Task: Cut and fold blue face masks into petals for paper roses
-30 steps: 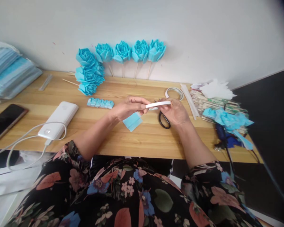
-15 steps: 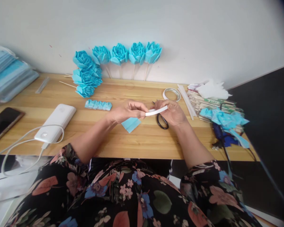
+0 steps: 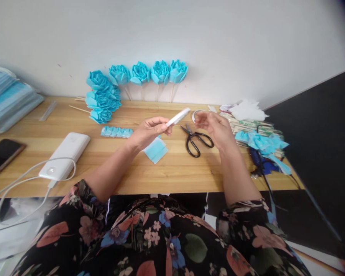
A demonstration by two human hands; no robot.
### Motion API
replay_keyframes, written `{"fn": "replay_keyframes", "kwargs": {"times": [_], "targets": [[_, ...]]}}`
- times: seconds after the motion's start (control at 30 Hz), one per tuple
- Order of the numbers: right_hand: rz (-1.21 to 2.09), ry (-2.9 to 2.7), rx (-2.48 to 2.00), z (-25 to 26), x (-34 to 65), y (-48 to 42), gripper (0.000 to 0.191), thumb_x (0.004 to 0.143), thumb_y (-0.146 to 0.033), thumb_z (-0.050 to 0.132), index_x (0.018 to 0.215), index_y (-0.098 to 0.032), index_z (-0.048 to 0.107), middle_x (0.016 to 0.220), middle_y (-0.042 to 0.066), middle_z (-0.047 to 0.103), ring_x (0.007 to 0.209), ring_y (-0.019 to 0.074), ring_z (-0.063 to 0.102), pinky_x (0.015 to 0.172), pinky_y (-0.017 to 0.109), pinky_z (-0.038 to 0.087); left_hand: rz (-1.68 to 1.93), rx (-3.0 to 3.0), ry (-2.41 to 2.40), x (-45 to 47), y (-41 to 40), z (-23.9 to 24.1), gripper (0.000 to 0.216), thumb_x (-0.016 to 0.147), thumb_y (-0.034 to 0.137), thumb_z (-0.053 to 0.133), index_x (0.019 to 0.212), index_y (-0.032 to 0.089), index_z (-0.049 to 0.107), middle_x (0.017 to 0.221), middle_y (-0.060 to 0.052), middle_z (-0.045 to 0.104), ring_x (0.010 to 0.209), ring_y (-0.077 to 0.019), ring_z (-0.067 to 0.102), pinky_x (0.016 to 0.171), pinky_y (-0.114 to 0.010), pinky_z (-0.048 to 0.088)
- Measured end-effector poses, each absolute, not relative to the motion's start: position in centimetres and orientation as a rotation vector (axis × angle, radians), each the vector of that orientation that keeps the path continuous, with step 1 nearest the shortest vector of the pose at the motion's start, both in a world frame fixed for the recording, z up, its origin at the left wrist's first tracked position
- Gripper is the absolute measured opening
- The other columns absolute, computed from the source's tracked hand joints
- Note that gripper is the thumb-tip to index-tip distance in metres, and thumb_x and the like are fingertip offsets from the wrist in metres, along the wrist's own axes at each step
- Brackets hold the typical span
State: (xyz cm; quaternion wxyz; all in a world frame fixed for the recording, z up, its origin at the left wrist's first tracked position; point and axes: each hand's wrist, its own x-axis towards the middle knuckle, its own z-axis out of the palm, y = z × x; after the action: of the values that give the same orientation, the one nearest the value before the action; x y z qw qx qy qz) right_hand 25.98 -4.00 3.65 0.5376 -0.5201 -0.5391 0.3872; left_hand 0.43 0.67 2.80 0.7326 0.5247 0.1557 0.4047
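My left hand (image 3: 153, 132) pinches a white tape roll (image 3: 178, 117), seen edge-on and tilted up to the right above the table. To the right, my right hand (image 3: 214, 126) is raised apart from the roll, fingers loosely bent and spread, with nothing visible in them. Below and between the hands lie black-handled scissors (image 3: 193, 143), blades slightly parted. Light blue fabric squares (image 3: 156, 150) rest under my left hand. A pleated blue strip (image 3: 116, 132) is left of that hand. Another white tape ring (image 3: 193, 116) lies partly hidden behind my right fingers.
Several blue flowers on sticks (image 3: 140, 73) lean against the wall, with more piled at left (image 3: 100, 97). A white power bank (image 3: 64, 155) with a cable, a phone (image 3: 5, 157) and packed masks (image 3: 11, 97) are leftward. Blue scraps (image 3: 264, 142) lie on a stack at right.
My right hand has let go of the tape roll and moved right. The roll stays in my left hand, tilted higher. The scissors show fully. The view has shifted slightly.
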Motion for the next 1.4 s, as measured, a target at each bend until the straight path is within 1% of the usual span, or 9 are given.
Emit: {"fn": "replay_keyframes", "kwargs": {"times": [0.17,0.27,0.37,0.53,0.67,0.83,0.93,1.2,1.4], "targets": [[0.314,-1.965,-1.967,4.4,26.7,-7.5,0.027,0.093,-0.041,0.059,0.097,-0.02,0.075,0.088,0.01,0.073,0.084,0.0266,0.065,0.079,0.039,0.048,0.918,1.068,0.359,0.5,1.0,2.5,0.033,0.07,0.045,0.088,0.086,0.018,0.077,0.086,-0.004,0.073,0.084,-0.0157,0.067,0.082,-0.032,0.053],[0.116,-2.16,-2.19,3.0,25.5,-9.1,0.04,0.093,-0.04,0.06,0.123,-0.015,0.068,0.106,0.02,0.072,0.095,0.0341,0.066,0.081,0.042,0.048,0.901,1.058,0.374,0.5,1.0,2.5,0.034,0.07,0.045,0.088,0.085,0.017,0.077,0.088,-0.005,0.073,0.088,-0.0166,0.067,0.085,-0.033,0.053],[0.076,-2.179,-2.21,1.9,24.6,-9.6,0.045,0.094,-0.036,0.057,0.132,-0.012,0.062,0.113,0.023,0.069,0.103,0.0365,0.065,0.086,0.045,0.048,0.901,1.058,0.368,0.5,1.0,2.5,0.035,0.07,0.047,0.087,0.085,0.017,0.077,0.089,-0.006,0.073,0.089,-0.0163,0.067,0.086,-0.033,0.053],[0.553,-1.743,-2.116,3.5,25.6,-9.9,0.051,0.081,-0.033,0.071,0.13,-0.021,0.063,0.097,0.01,0.071,0.087,0.0279,0.067,0.082,0.042,0.052,0.91,1.037,0.359,0.4,1.3,2.5,0.038,0.069,0.049,0.087,0.087,0.017,0.077,0.09,-0.005,0.074,0.09,-0.016,0.067,0.087,-0.033,0.053],[1.212,-1.309,-1.519,5.5,25.4,-11.3,0.053,0.085,-0.05,0.07,0.13,-0.025,0.059,0.078,-0.001,0.06,0.066,0.0159,0.061,0.073,0.037,0.058,0.903,1.036,0.348,0.4,1.5,2.3,0.038,0.07,0.05,0.087,0.088,0.018,0.077,0.093,-0.006,0.073,0.092,-0.0163,0.067,0.091,-0.035,0.053],[1.56,-1.335,-1.108,4.9,22.9,-12.3,0.057,0.09,-0.059,0.065,0.132,-0.022,0.061,0.092,0.006,0.066,0.076,0.0161,0.065,0.073,0.033,0.058,0.893,1.066,0.331,0.4,1.4,2.1,0.039,0.072,0.051,0.085,0.091,0.017,0.077,0.095,-0.007,0.073,0.095,-0.0173,0.067,0.093,-0.036,0.052],[1.681,-1.381,-0.967,4.1,22.1,-12.0,0.063,0.089,-0.063,0.063,0.135,-0.02,0.06,0.102,0.01,0.068,0.083,0.0173,0.066,0.077,0.034,0.057,0.89,1.077,0.317,0.4,1.2,2.2,0.04,0.072,0.052,0.085,0.091,0.017,0.077,0.095,-0.007,0.073,0.096,-0.0186,0.068,0.093,-0.036,0.052],[1.67,-1.429,-0.871,4.1,21.9,-10.8,0.064,0.092,-0.065,0.056,0.138,-0.02,0.059,0.103,0.009,0.066,0.081,0.0162,0.064,0.077,0.032,0.053,0.86,1.055,0.293,0.5,1.0,2.4,0.037,0.076,0.046,0.081,0.095,0.015,0.078,0.095,-0.01,0.074,0.094,-0.0202,0.069,0.095,-0.038,0.051],[1.68,-1.441,-0.9,4.0,22.3,-10.8,0.063,0.092,-0.063,0.059,0.139,-0.021,0.059,0.103,0.009,0.066,0.079,0.0158,0.063,0.077,0.032,0.053,0.879,1.029,0.274,0.4,1.2,2.4,0.024,0.073,0.03,0.08,0.092,0.015,0.079,0.095,-0.009,0.076,0.091,-0.02,0.069,0.096,-0.038,0.051]]}}
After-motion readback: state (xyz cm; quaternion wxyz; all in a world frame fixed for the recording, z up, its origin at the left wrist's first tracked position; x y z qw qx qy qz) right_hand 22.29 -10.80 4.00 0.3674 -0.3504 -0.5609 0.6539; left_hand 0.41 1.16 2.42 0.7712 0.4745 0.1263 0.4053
